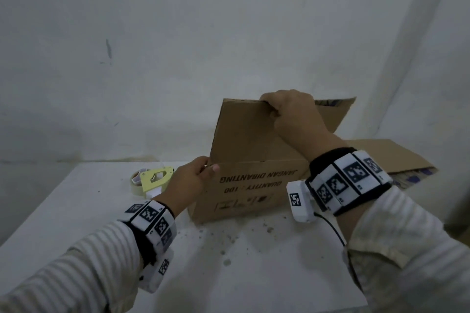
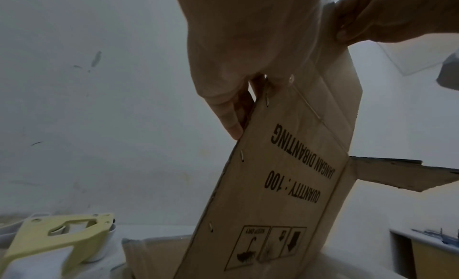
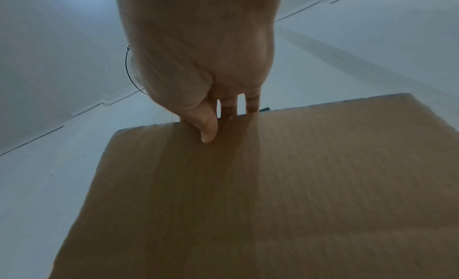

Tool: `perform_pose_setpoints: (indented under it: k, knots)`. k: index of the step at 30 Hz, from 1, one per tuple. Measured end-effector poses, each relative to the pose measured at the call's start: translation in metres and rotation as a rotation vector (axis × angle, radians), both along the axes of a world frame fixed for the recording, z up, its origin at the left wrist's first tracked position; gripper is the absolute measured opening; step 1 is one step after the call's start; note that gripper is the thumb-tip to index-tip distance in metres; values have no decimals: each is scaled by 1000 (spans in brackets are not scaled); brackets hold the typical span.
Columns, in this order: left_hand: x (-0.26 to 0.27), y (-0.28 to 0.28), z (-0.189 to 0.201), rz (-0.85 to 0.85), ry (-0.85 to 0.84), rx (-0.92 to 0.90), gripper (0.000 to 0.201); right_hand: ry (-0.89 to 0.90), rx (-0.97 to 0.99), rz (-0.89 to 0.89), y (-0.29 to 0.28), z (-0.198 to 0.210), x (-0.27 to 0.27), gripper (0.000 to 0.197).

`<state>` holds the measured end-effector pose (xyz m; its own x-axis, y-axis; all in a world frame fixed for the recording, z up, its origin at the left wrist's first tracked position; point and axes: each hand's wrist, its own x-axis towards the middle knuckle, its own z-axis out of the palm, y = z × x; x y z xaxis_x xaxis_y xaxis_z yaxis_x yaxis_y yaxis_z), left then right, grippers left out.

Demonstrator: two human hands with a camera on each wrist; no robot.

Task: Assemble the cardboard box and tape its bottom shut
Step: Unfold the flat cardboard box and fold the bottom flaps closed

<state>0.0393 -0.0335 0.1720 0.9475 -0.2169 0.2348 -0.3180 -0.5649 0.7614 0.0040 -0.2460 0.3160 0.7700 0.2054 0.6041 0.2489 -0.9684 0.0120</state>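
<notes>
Fingers of the left hand (image 1: 189, 180) were curled round the stapled vertical corner edge of the brown corrugated cardboard box (image 1: 251, 185), thumb on the printed face, fingertips (image 2: 233, 126) behind the edge. Left of those fingers, near but apart, lay the pale yellow handheld tape dispenser with its roll of tape (image 1: 152, 181) on the white table (image 1: 76, 211). The box stood on the table between the two hands, print upside down, so the upturned end is probably the bottom. Right of the left fingers and higher, the right hand (image 1: 292, 112) pinched the top edge of the raised long flap (image 3: 273, 185), thumb (image 3: 207, 126) on the near face, fingers over the far side. Another flap (image 1: 389, 157) splayed out right of that hand.

Judgement: step in hand is squaring the box and folding flaps. To do it well, brace the corner firmly with the left hand, fold short flaps first, then bring the long flap down along its crease so the seam meets flush before taping.
</notes>
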Motion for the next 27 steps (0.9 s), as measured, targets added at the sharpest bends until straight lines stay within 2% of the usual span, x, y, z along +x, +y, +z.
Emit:
perform_pose_setpoints:
  k: [5, 9, 12, 16, 19, 23, 27]
  knots:
    - [10, 5, -1, 52, 45, -218, 19, -115, 20, 26, 13, -9, 10, 50]
    - [19, 19, -12, 122, 185, -346, 16, -166, -6, 108, 31, -33, 20, 44]
    - [24, 26, -15, 101, 287, -434, 16, -214, 12, 144, 40, -47, 27, 43]
    - [24, 28, -11, -2, 345, -426, 23, -323, 25, 144, 43, -50, 41, 46]
    - [26, 31, -11, -11, 367, -412, 26, -386, 35, 143, 43, -53, 44, 48]
    - [33, 35, -9, 23, 379, -449, 21, -348, 93, 179, 41, -63, 40, 29]
    - [40, 42, -6, 36, 392, -460, 25, -185, 87, 251, 35, -71, 28, 18]
